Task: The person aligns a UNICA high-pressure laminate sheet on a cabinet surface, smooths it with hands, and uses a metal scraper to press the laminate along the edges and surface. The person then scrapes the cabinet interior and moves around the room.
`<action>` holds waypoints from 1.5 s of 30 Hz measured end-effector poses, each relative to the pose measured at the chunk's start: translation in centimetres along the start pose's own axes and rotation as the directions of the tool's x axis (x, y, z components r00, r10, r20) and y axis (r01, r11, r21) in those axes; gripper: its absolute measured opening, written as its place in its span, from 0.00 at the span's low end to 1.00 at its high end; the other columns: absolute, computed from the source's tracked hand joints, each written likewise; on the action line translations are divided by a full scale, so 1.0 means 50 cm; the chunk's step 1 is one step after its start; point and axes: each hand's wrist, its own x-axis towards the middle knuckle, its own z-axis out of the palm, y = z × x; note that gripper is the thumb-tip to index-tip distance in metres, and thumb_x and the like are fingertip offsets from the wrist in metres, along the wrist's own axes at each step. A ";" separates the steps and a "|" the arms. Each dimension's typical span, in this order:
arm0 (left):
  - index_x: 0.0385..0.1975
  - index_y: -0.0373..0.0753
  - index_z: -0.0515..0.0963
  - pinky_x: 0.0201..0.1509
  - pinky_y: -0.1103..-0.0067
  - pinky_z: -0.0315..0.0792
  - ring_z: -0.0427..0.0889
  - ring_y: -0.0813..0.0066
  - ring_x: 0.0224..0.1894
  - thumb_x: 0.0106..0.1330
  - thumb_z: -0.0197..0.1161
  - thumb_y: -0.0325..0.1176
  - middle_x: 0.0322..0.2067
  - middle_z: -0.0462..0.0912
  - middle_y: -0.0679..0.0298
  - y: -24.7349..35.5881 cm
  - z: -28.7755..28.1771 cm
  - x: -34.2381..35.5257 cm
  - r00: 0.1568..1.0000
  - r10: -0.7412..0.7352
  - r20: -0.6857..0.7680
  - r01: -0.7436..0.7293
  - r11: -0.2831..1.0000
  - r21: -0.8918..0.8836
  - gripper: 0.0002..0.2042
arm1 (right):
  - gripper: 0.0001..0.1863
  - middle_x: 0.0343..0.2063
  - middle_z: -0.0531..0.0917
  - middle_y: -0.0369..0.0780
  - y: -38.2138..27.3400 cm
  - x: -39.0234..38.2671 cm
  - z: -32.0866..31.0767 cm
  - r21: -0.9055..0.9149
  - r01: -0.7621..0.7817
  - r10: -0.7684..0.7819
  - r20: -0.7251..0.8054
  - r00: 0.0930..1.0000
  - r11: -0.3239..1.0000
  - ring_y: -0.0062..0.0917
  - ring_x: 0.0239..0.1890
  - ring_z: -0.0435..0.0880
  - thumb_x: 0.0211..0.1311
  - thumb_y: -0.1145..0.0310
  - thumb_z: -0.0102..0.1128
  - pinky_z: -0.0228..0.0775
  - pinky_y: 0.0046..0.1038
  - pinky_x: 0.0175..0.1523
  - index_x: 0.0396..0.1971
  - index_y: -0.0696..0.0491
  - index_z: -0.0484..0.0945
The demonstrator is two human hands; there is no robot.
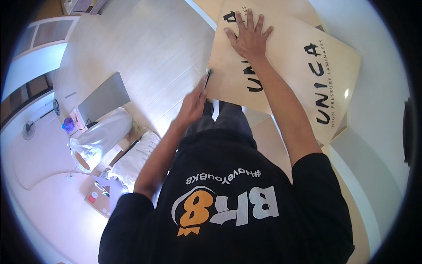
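Note:
A cream laminate sheet (290, 57) with black printed lettering lies ahead of me, stretching to the right. My right hand (251, 38) presses flat on its far part, fingers spread and nothing held. At the sheet's left edge, my left hand (193, 105) is closed round a slim dark hand tool (209, 74). The tool's upper end meets or comes very near that edge; blur hides its exact kind and whether it touches. Below the sheet's near edge, my legs in dark trousers (220, 121) show.
On the left are a grey panel (105, 97), a clear-plastic-wrapped bundle (103, 136), white printed sacks (140, 154) and a cardboard box (97, 200). A fan (29, 130) stands farther left. A pale wall (378, 66) rises on the right. Light floor tiles (140, 44) extend ahead.

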 end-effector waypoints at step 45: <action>0.68 0.32 0.68 0.53 0.58 0.75 0.81 0.35 0.51 0.78 0.50 0.41 0.45 0.81 0.32 0.002 0.010 0.364 0.932 -0.140 -0.333 0.136 0.990 -0.036 0.25 | 0.38 0.81 0.48 0.38 -0.014 -0.074 -0.050 0.139 0.227 -0.244 0.116 0.963 0.964 0.55 0.80 0.41 0.72 0.32 0.40 0.31 0.75 0.73 0.77 0.32 0.58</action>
